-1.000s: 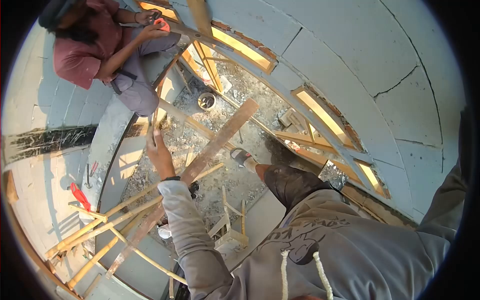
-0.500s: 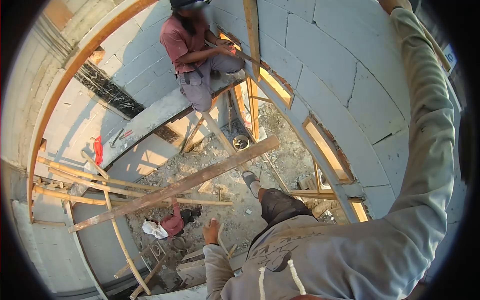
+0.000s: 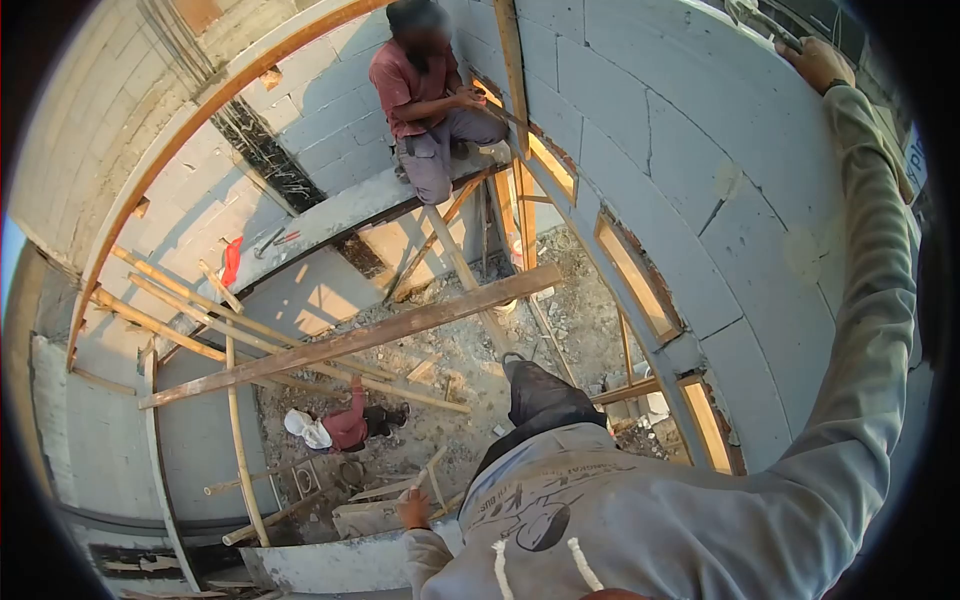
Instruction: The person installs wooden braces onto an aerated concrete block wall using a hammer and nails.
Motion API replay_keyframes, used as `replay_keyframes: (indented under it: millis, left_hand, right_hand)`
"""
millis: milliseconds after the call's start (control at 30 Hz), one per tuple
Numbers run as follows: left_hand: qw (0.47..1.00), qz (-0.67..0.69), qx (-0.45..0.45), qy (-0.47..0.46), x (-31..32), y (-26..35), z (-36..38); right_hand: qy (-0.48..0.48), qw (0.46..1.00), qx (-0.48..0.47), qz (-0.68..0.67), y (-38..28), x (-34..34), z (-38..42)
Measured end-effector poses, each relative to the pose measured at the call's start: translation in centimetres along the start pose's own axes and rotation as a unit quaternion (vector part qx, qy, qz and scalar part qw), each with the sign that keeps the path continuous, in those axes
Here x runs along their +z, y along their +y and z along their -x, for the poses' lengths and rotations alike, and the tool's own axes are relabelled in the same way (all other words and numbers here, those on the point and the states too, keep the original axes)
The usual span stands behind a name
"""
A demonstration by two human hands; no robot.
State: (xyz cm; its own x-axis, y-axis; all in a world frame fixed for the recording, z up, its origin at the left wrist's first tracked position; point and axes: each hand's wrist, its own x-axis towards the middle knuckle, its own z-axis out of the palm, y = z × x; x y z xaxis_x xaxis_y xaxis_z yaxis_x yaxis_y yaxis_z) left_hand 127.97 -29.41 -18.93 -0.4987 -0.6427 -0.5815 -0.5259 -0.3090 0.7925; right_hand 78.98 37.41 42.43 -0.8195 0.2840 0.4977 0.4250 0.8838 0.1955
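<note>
My right hand [image 3: 818, 66] is at the top edge of the grey block wall [image 3: 690, 180], its fingers closed by a slim grey piece [image 3: 786, 43]; I cannot tell what they grip. That arm is stretched far up along the wall. Low in the view, my left hand [image 3: 413, 508] hangs in the air with its fingers loosely apart and nothing visible in it. It is over a grey ledge [image 3: 340, 562], overlapping pale boards below. My leg in dark shorts [image 3: 545, 400] reaches down near a long wooden plank [image 3: 350, 340] that spans the gap.
A person in a red shirt [image 3: 410, 95] kneels on a concrete ledge [image 3: 340, 215], holding something small. Far below, another person [image 3: 348, 428] bends over rubble-strewn ground. Bamboo poles [image 3: 235, 425] cross at left. Hand tools [image 3: 270, 240] and a red cloth [image 3: 232, 260] lie on the ledge.
My view has shifted, bringing my right hand more fully into sight at the wall top. My left hand is lower in view. The person below has a raised arm close to the poles.
</note>
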Motion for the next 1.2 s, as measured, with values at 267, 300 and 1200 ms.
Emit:
replay_keyframes:
  millis: [267,300,1200]
  left_hand:
    - [0.994,0.011,-0.066,-0.087,9.8,-1.8,1.3]
    - [0.993,-0.083,-0.011,-0.079,12.7,1.9,3.9]
    - [0.970,-0.224,0.009,-0.091,9.7,6.8,20.7]
  right_hand:
    - [-0.005,1.000,-0.015,0.003,0.2,0.0,-0.1]
    - [-0.014,1.000,-0.015,-0.009,-0.2,-0.4,0.2]
    - [-0.021,0.997,-0.008,-0.078,-0.3,-0.1,0.2]
